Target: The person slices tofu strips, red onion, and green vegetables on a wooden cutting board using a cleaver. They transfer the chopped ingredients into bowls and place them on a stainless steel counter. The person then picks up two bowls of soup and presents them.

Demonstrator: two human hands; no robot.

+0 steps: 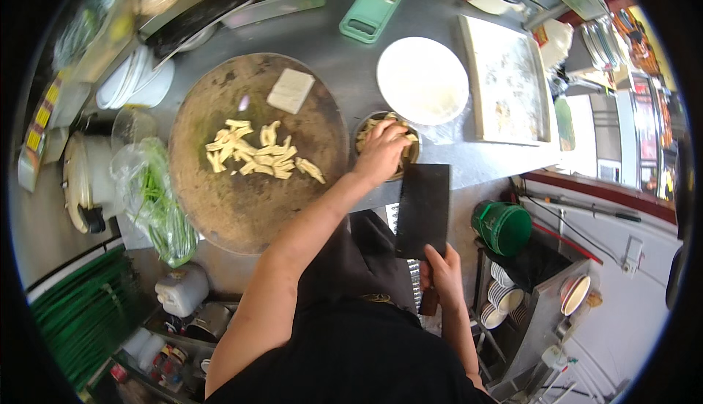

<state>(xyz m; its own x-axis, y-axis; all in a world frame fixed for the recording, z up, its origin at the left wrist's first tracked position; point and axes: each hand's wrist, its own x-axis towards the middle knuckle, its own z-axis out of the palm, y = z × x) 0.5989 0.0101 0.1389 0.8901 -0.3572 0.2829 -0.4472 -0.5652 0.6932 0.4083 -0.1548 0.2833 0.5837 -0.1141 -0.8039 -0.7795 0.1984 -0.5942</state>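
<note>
My left hand (383, 151) reaches over a round metal bowl (413, 160) of pale yellow sliced pieces, fingers curved down onto them; whether it grips any I cannot tell. In my right hand (444, 277) is the wooden handle of a broad dark cleaver (424, 211), its blade pointing away from me beside the bowl. On the round wooden chopping block (258, 222) to the left lie sliced yellowish strips (263, 157), a pale square slab (291, 91) and a small purple piece (244, 102). A white plate (422, 80) stands just behind the bowl.
A metal tray (508, 85) lies right of the plate, and a green slicer (375, 5) lies farther back. Bagged green vegetables (159, 200) and a white bucket (135, 80) flank the block's left side. Below the counter at the right stands a green bucket (502, 228).
</note>
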